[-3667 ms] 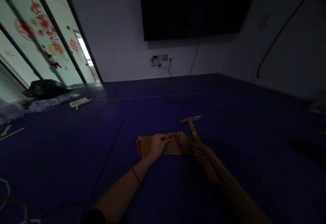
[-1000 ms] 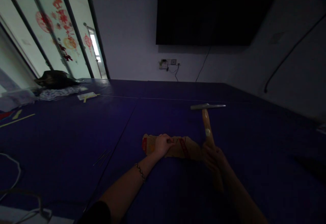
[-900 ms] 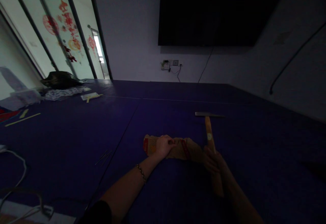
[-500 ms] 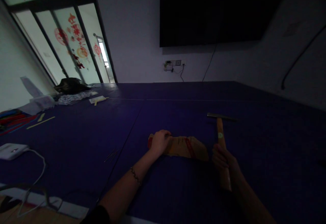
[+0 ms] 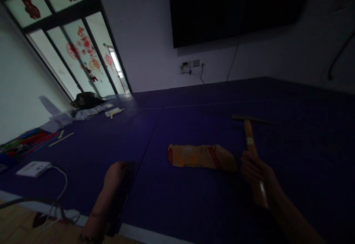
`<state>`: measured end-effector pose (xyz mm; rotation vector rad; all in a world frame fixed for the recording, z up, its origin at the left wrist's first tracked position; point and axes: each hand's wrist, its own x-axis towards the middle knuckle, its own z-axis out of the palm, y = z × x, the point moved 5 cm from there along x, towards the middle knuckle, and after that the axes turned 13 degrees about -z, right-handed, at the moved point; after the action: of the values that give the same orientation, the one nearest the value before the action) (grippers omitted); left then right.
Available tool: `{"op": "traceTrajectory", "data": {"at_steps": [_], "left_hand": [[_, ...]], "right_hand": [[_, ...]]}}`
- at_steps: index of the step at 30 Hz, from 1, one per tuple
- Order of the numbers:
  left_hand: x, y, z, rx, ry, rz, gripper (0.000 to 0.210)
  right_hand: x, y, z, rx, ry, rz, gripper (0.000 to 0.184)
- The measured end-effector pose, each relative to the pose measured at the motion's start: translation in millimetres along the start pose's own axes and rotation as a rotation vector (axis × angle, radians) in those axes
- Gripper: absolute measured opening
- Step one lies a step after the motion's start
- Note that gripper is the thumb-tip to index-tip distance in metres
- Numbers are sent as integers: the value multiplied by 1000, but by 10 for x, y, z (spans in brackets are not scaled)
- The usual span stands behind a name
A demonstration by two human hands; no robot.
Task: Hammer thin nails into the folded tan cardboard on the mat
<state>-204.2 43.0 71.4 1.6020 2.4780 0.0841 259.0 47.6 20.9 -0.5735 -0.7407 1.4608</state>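
A hammer (image 5: 251, 140) with a wooden handle and a thin dark metal head is in my right hand (image 5: 256, 170), its head pointing away from me. My right fingers are wrapped round the handle. To the left of it, a flat brown piece that looks like cardboard (image 5: 198, 157), with red bands and torn edges, lies on the purple-blue surface. My left hand (image 5: 115, 173) is low over the surface further left, its fingers curled at several thin dark nail-like pieces (image 5: 131, 166). Whether one is between the fingertips is too dark to make out.
A white box (image 5: 34, 169) with a white cable lies at the left. Behind it are coloured strips (image 5: 41, 140), pale yellow strips (image 5: 61, 139) and a black bag (image 5: 87, 99). A wall with sockets (image 5: 192, 64) and a large dark screen (image 5: 235, 10) rises behind the surface (image 5: 194, 125).
My left hand has let go of the brown piece and moved left to the thin pieces. The right hand still holds the hammer. The whole view has tilted and shifted slightly.
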Motion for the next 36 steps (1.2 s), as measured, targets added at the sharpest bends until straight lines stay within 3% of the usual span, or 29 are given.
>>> {"op": "traceTrajectory", "data": {"at_steps": [3,10,19,24,27,31,36], "left_hand": [[53,-10,25,-14,7,-2,24],[125,-7,54,-55,19,-6,26],[105,74,24,110,29,-37,29],[167,85,-16,205,49,-74,20],[201,86,-82,221,78,-78,22],[247,158,-165,11,104,-54,23],[228,552,-113,-596,8,155,22]], "right_hand": [[1,-15,16,-51,-21,-24,46],[-147,-89,224,9,170,-80,36],[-69,-56,112,0,108,-70,37],[-52,-21,101,-45,-43,13,45],[-33,-38,70,-36,-3,-42,40],[11,-9,89,-52,-79,-41,49],[58,17,93,-87,-152,-37,57]]}}
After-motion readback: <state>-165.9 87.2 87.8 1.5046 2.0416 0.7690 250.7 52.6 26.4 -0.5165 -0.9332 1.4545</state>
